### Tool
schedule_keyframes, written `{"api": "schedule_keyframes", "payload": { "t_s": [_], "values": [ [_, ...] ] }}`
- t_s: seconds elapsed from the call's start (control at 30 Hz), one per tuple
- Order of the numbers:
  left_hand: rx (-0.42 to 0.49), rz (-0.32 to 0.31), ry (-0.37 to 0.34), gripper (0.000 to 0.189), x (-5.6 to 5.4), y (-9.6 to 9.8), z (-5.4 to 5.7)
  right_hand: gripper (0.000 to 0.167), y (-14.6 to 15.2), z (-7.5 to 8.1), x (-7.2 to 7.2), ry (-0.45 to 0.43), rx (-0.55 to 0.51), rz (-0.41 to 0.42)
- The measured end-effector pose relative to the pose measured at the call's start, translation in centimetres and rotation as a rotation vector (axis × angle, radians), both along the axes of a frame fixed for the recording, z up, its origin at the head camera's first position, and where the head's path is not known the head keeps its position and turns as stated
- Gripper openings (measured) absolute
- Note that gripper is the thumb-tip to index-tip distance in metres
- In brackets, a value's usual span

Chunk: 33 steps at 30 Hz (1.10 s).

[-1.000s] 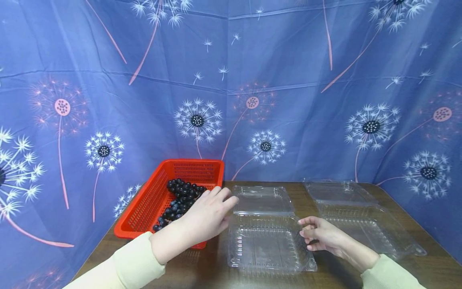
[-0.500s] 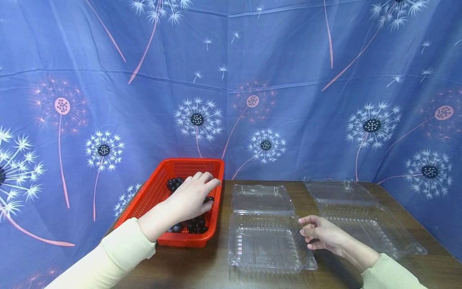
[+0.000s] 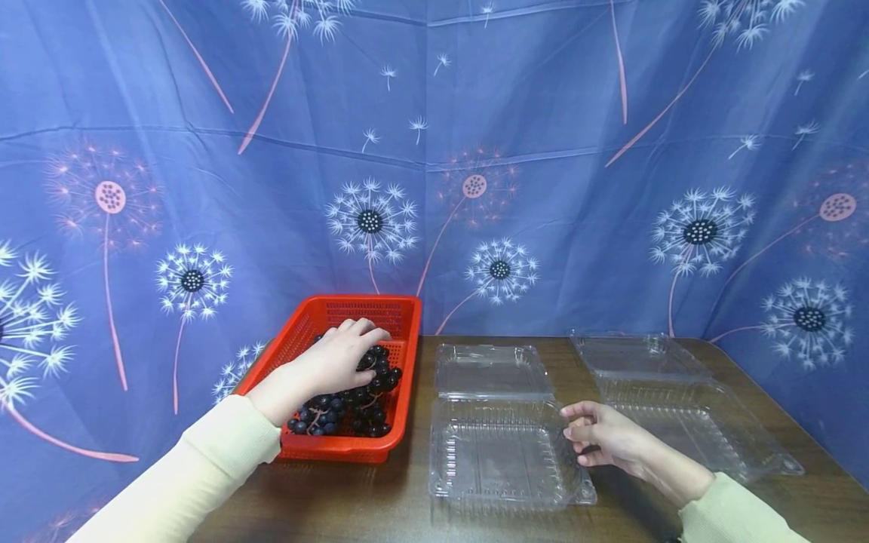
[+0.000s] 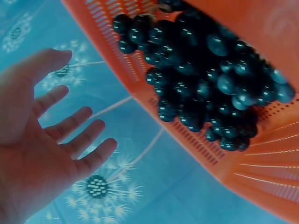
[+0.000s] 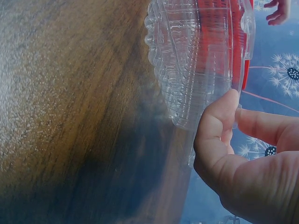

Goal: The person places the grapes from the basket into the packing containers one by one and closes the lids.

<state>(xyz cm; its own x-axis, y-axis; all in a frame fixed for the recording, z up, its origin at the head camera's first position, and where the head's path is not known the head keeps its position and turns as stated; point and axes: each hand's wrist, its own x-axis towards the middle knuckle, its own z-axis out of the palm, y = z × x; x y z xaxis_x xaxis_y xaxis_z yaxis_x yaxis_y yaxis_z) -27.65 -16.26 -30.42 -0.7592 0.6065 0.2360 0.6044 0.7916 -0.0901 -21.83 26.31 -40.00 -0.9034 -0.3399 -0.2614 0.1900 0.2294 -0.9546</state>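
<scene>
from above, the head camera faces forward and down over the surface; the left wrist view, close to the red basket, and the sideways right wrist view, near a clear container, share that basket.

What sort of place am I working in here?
Probably a makeshift indoor workspace: a blue dandelion-print cloth hangs behind a wooden table, where open clear clamshell containers are laid out side by side.

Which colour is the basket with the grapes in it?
The basket is bright red; the head view shows it best.
</scene>
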Motion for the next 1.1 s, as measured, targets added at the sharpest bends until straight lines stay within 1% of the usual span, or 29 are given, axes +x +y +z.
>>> {"api": "schedule_keyframes", "payload": {
  "t_s": [0.17, 0.23, 0.37, 0.47, 0.6, 0.7, 0.77, 0.9, 1.03, 1.1],
  "values": [
    [-0.032, 0.017, -0.088, 0.061, -1.2, -0.3, -0.7, 0.056, 0.0, 0.0, 0.0, 0.001, -0.003, -0.004],
    [-0.045, 0.011, -0.11, 0.061, -1.7, -0.5, -1.0, 0.056, 0.0, -0.1, 0.0, 0.005, -0.008, -0.001],
    [-0.051, -0.009, -0.153, 0.059, -2.8, -0.6, -1.1, 0.056, 0.1, -0.2, 0.0, 0.01, -0.014, 0.003],
    [-0.077, -0.013, -0.188, 0.058, -3.7, -0.7, -1.1, 0.057, 0.1, -0.1, 0.0, 0.009, -0.013, 0.004],
    [-0.139, -0.011, -0.217, 0.059, -4.8, -0.8, -1.1, 0.057, 0.1, 0.0, 0.1, 0.008, -0.016, 0.014],
    [-0.187, -0.017, -0.22, 0.061, -5.5, -0.8, -1.2, 0.057, 0.1, -0.1, 0.0, 0.007, -0.02, 0.013],
    [-0.215, -0.02, -0.224, 0.062, -5.9, -0.7, -1.3, 0.057, 0.1, -0.1, 0.0, 0.008, -0.022, 0.009],
    [-0.254, -0.048, -0.23, 0.067, -6.3, -0.5, -1.7, 0.057, 0.1, -0.3, -0.1, 0.01, -0.026, 0.007],
    [-0.291, -0.054, -0.239, 0.071, -6.5, -0.2, -2.1, 0.058, 0.2, -0.4, -0.2, 0.011, -0.03, 0.009],
    [-0.328, -0.053, -0.242, 0.074, -6.4, 0.0, -2.2, 0.058, 0.3, -0.4, -0.2, 0.014, -0.031, 0.015]
  ]
}}
